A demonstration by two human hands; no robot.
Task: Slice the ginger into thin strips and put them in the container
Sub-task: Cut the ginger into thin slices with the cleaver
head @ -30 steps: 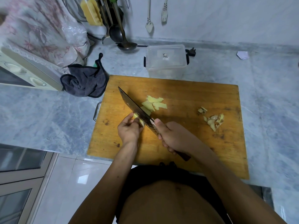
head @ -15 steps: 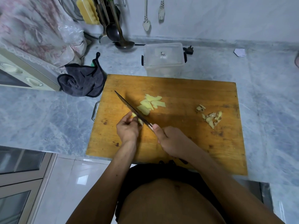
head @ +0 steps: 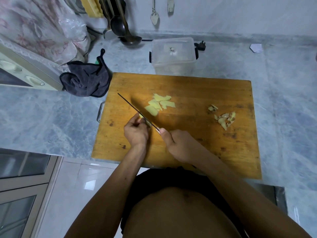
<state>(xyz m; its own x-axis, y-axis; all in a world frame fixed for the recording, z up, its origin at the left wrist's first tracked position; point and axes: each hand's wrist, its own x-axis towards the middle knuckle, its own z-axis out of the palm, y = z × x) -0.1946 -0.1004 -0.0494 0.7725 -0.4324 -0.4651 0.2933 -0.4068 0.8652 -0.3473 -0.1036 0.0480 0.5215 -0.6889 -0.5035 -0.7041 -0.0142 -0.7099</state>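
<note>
One board [head: 197, 93] on the counter [head: 42, 114], one knife [head: 135, 110], one lidded container [head: 173, 55] just beyond the board's far edge. About four flat ginger slices [head: 158, 104] near the board's middle; one small heap of peelings [head: 223, 117] toward its right edge. Left hand [head: 136, 133] curled, pinching the ginger piece [head: 142, 119] against the blade. Right hand [head: 178, 145] closed around the knife handle, blade seen edge-on, pointing toward the far left corner.
</note>
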